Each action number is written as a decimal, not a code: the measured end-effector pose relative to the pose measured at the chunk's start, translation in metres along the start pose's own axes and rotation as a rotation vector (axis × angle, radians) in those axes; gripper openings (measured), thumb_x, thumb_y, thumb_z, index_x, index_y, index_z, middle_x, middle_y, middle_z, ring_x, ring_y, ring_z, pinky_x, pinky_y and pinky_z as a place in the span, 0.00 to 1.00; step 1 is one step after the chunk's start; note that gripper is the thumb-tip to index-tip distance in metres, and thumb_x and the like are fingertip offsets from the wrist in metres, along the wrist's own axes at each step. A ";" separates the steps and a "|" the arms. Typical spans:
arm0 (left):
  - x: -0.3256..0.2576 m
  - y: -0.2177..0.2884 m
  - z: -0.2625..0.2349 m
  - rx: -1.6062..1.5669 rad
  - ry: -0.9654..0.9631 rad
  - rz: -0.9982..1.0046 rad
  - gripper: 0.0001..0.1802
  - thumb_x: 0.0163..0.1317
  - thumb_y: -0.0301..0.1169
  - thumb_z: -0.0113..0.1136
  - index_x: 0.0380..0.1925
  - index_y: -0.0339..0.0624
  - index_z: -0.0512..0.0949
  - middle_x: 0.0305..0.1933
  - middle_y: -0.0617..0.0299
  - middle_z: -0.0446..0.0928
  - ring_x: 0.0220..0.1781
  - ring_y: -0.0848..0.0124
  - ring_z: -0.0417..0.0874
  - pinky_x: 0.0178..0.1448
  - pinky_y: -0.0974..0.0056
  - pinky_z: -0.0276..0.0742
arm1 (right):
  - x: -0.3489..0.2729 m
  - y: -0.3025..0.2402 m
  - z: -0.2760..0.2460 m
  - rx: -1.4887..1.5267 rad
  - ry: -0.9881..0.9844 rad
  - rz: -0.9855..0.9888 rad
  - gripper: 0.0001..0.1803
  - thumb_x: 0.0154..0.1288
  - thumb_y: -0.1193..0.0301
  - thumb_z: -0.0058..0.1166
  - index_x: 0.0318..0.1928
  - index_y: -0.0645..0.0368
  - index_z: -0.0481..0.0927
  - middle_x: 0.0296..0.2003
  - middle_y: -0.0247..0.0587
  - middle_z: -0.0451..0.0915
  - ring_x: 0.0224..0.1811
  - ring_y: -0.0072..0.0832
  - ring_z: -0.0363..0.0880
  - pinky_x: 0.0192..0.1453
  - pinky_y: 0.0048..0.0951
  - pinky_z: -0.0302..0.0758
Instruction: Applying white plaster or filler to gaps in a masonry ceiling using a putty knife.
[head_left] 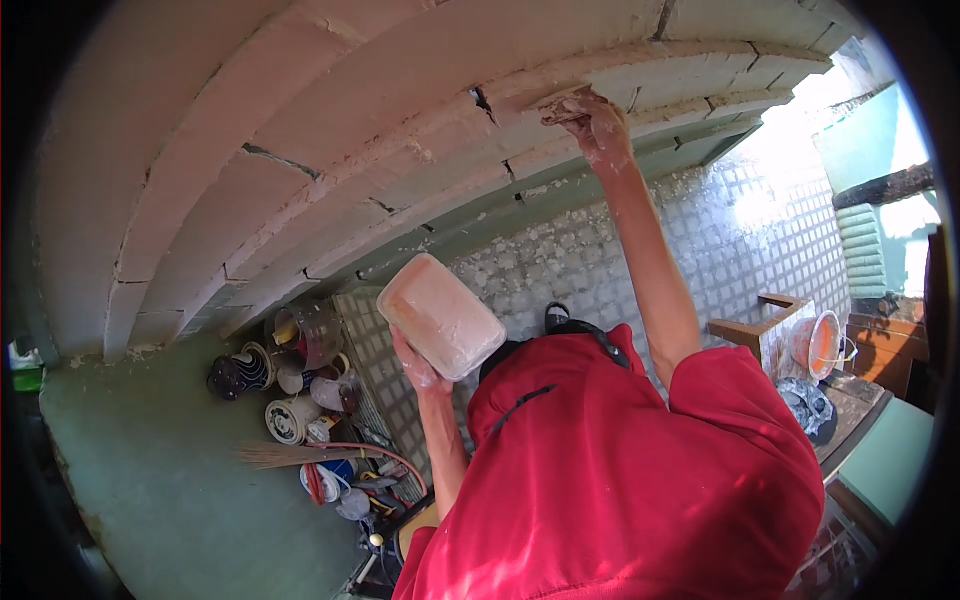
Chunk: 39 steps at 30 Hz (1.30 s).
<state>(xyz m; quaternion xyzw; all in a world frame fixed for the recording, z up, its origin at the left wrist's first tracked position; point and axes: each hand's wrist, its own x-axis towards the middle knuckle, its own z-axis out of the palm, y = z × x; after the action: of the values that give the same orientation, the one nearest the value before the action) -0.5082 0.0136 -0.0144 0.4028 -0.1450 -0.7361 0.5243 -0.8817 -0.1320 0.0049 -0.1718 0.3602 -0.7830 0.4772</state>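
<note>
- Two hands are working well apart: the right hand (597, 128) is gripping a thin flat tool (562, 97), probably a scraper, and is holding it at the block wall (400, 120).
- The left hand (418, 366) is gripping a rectangular tub (494, 334) by its side, between the wall and the red shirt (620, 470); pale paste (425, 300) is coating its inside. I cannot tell how the hidden fingers are lying.
- The step in hand seems to be spreading paste along the joints; the next move is probably calling for flat, even pressure, then more paste from the tub.
- One dark gap (483, 104) is showing near the tool and may be needing paste.
- The blocks are forming stepped ledges, with rough edges.
- Below, a tiled floor (560, 260) is stretching toward bright light; a white bucket (287, 421) and a broom (285, 456) are lying at left, and an orange bucket (824, 344) is standing at right.
</note>
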 end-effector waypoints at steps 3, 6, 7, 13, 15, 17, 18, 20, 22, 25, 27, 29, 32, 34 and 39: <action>0.002 -0.001 -0.002 0.017 0.032 -0.005 0.37 0.67 0.59 0.41 0.69 0.49 0.56 0.67 0.59 0.64 0.66 0.56 0.69 0.66 0.49 0.70 | -0.018 -0.015 0.005 0.033 -0.003 0.013 0.09 0.64 0.80 0.43 0.43 0.70 0.73 0.37 0.53 0.80 0.35 0.42 0.84 0.44 0.46 0.84; 0.001 -0.003 0.004 0.021 -0.002 0.030 0.37 0.67 0.59 0.41 0.69 0.48 0.56 0.68 0.59 0.64 0.66 0.56 0.69 0.66 0.50 0.70 | -0.019 -0.016 -0.025 0.055 0.054 0.047 0.09 0.63 0.81 0.44 0.42 0.72 0.73 0.35 0.53 0.80 0.36 0.42 0.84 0.42 0.45 0.85; 0.002 -0.004 0.006 0.022 -0.003 0.031 0.37 0.67 0.59 0.41 0.69 0.48 0.56 0.68 0.59 0.64 0.66 0.56 0.69 0.66 0.50 0.70 | -0.017 -0.010 -0.040 0.039 0.118 0.077 0.09 0.62 0.81 0.45 0.42 0.74 0.73 0.34 0.53 0.80 0.36 0.43 0.84 0.40 0.44 0.86; 0.003 -0.007 0.015 0.048 0.011 0.006 0.37 0.67 0.59 0.41 0.69 0.48 0.56 0.67 0.59 0.64 0.66 0.57 0.69 0.66 0.50 0.70 | 0.045 -0.022 -0.047 -0.027 0.063 0.027 0.06 0.62 0.81 0.46 0.38 0.72 0.73 0.33 0.54 0.80 0.35 0.43 0.84 0.41 0.43 0.85; 0.003 -0.009 0.011 0.019 0.000 0.021 0.37 0.67 0.58 0.41 0.69 0.48 0.57 0.67 0.59 0.65 0.65 0.57 0.69 0.65 0.50 0.70 | 0.039 -0.034 -0.035 0.005 0.015 0.003 0.06 0.62 0.80 0.46 0.37 0.72 0.73 0.32 0.53 0.80 0.34 0.43 0.83 0.41 0.43 0.85; 0.002 -0.010 0.012 0.041 0.025 0.019 0.37 0.67 0.58 0.42 0.69 0.48 0.57 0.67 0.59 0.65 0.65 0.57 0.70 0.65 0.50 0.70 | 0.015 -0.040 -0.030 0.036 -0.031 -0.020 0.05 0.62 0.80 0.46 0.36 0.72 0.74 0.31 0.53 0.80 0.33 0.43 0.83 0.41 0.43 0.85; 0.002 -0.009 0.013 0.063 0.048 0.022 0.37 0.67 0.59 0.42 0.69 0.48 0.57 0.67 0.59 0.65 0.65 0.57 0.70 0.65 0.50 0.70 | -0.004 -0.041 -0.028 0.034 0.004 0.001 0.07 0.63 0.80 0.45 0.39 0.72 0.74 0.34 0.53 0.80 0.36 0.44 0.83 0.44 0.45 0.84; 0.003 -0.010 0.015 0.050 0.037 0.031 0.37 0.67 0.59 0.42 0.69 0.48 0.57 0.67 0.60 0.65 0.65 0.57 0.70 0.65 0.50 0.70 | -0.005 -0.038 -0.043 0.034 0.036 0.016 0.09 0.65 0.79 0.44 0.42 0.73 0.74 0.37 0.53 0.80 0.39 0.44 0.83 0.48 0.47 0.83; 0.002 -0.012 0.020 0.046 0.015 0.019 0.37 0.67 0.59 0.42 0.69 0.48 0.57 0.67 0.60 0.65 0.65 0.57 0.70 0.65 0.50 0.70 | 0.013 -0.024 -0.091 -0.057 -0.012 0.101 0.10 0.65 0.79 0.45 0.42 0.75 0.74 0.38 0.54 0.80 0.41 0.44 0.83 0.47 0.44 0.83; 0.005 -0.014 0.024 0.016 0.002 -0.013 0.36 0.67 0.58 0.42 0.68 0.49 0.59 0.66 0.60 0.67 0.63 0.57 0.72 0.63 0.49 0.73 | 0.042 -0.023 -0.065 -0.047 0.145 -0.014 0.07 0.62 0.80 0.47 0.36 0.75 0.74 0.31 0.52 0.79 0.34 0.44 0.83 0.41 0.41 0.85; 0.008 -0.018 0.024 0.034 0.001 0.010 0.36 0.67 0.59 0.42 0.68 0.49 0.59 0.66 0.60 0.67 0.63 0.57 0.73 0.62 0.49 0.74 | 0.055 -0.034 -0.054 -0.084 0.132 -0.046 0.07 0.62 0.81 0.47 0.36 0.76 0.74 0.31 0.52 0.79 0.34 0.43 0.83 0.41 0.40 0.85; 0.008 -0.018 0.026 0.020 -0.009 -0.005 0.36 0.67 0.59 0.42 0.68 0.49 0.59 0.66 0.60 0.67 0.62 0.57 0.73 0.62 0.50 0.74 | 0.058 -0.051 -0.042 -0.125 0.119 -0.073 0.08 0.62 0.81 0.47 0.37 0.76 0.75 0.31 0.52 0.79 0.33 0.42 0.83 0.42 0.40 0.85; 0.003 -0.019 0.024 0.063 -0.009 -0.020 0.37 0.67 0.59 0.42 0.68 0.48 0.58 0.66 0.60 0.66 0.63 0.57 0.72 0.63 0.50 0.73 | 0.039 -0.078 -0.025 -0.020 -0.036 -0.117 0.08 0.62 0.80 0.48 0.38 0.77 0.74 0.32 0.53 0.79 0.34 0.40 0.83 0.42 0.39 0.85; 0.008 -0.019 0.023 0.114 -0.002 -0.010 0.38 0.66 0.59 0.42 0.68 0.47 0.57 0.67 0.59 0.65 0.65 0.57 0.70 0.64 0.50 0.72 | 0.017 -0.084 -0.019 0.026 -0.086 -0.109 0.09 0.63 0.80 0.48 0.40 0.76 0.74 0.33 0.53 0.80 0.34 0.39 0.83 0.42 0.38 0.86; 0.006 -0.017 0.035 0.021 -0.031 -0.002 0.37 0.67 0.58 0.42 0.68 0.49 0.58 0.67 0.59 0.66 0.64 0.55 0.71 0.64 0.47 0.72 | 0.007 -0.061 -0.102 -0.059 0.201 -0.005 0.08 0.63 0.78 0.48 0.40 0.72 0.75 0.34 0.52 0.80 0.33 0.38 0.84 0.40 0.36 0.85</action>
<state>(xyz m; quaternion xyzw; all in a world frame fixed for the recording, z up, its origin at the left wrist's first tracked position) -0.5462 0.0079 -0.0051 0.3969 -0.1603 -0.7412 0.5170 -0.9858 -0.0801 -0.0208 -0.1072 0.4286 -0.7865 0.4315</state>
